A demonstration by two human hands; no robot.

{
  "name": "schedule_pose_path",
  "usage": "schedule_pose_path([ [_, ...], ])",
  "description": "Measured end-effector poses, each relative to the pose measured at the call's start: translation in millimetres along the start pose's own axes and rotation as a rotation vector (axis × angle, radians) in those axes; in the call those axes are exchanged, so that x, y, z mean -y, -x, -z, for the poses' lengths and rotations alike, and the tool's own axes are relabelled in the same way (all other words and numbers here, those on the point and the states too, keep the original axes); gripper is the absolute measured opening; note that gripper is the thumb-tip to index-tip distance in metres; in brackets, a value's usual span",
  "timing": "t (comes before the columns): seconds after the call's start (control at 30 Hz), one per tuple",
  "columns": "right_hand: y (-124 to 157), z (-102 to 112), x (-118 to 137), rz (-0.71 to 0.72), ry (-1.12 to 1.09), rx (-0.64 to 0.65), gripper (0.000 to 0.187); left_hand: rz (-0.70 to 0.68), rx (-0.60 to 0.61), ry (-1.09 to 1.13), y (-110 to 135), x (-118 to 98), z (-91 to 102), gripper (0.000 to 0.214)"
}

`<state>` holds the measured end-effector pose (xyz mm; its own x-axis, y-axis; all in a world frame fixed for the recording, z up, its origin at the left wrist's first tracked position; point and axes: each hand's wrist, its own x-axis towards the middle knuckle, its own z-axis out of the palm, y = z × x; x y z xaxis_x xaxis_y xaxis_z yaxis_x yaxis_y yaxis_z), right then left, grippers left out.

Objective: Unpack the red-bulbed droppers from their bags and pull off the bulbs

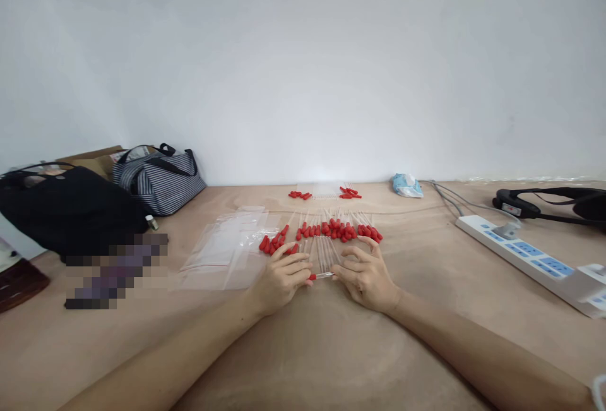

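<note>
Low over the table, both hands hold one dropper (324, 275), a clear tube with a red rubber bulb, lying level between them. My left hand (283, 277) pinches it at the red bulb end. The fingertips of my right hand (365, 275) close on the clear end of the tube. Just beyond the hands several bare clear tubes (322, 252) lie side by side. Behind these spreads a row of droppers with red bulbs (338, 229), and more red bulbs (271, 244) sit by my left fingers.
Clear plastic bags (222, 250) lie flat to the left. Loose red bulbs (300, 195) and more tubes are near the wall. A striped bag (163, 180) and a black bag (71, 209) stand far left. On the right are a blue-white packet (406, 185), a power strip (516, 253) and a black headset-like object (530, 202).
</note>
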<state>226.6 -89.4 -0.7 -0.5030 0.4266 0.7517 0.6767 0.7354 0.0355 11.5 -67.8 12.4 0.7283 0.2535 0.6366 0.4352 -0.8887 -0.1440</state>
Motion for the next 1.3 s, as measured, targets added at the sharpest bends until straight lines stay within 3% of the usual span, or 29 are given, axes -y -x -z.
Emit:
schedule_pose_path([
  [0.17, 8.5, 3.4, -10.3, -0.102, 0.018, 0.002, 0.017, 0.089, -0.010, 0.014, 10.4, 8.3, 7.4, 0.019],
  [0.43, 10.0, 0.8, -21.8, -0.310, 0.112, 0.032, 0.024, 0.649, -0.209, -0.070, 27.6, 38.4, 19.4, 0.026],
  [0.6, 5.9, -8.2, -20.6, -0.290, 0.092, -0.044, 0.023, 0.907, -0.175, -0.004, 27.3, 63.4, 19.9, 0.031],
  [0.73, -2.0, -19.7, -17.8, -0.247, 0.104, -0.062, 0.020, 0.964, -0.085, 0.040, 22.5, 69.9, 16.8, 0.031],
  [1.03, -8.9, -29.3, -17.1, -0.256, 0.129, 0.014, 0.016, 1.073, 0.322, -0.149, -14.6, 76.2, 18.6, 0.032],
  [1.13, -10.9, -24.0, -14.5, -0.259, 0.110, 0.086, 0.021, 1.120, 0.468, -0.180, -31.8, 88.3, 9.0, 0.033],
  [1.3, -15.7, -17.4, -12.5, -0.245, 0.050, 0.188, 0.039, 1.192, 0.544, -0.175, -48.2, 103.4, -14.0, 0.028],
])
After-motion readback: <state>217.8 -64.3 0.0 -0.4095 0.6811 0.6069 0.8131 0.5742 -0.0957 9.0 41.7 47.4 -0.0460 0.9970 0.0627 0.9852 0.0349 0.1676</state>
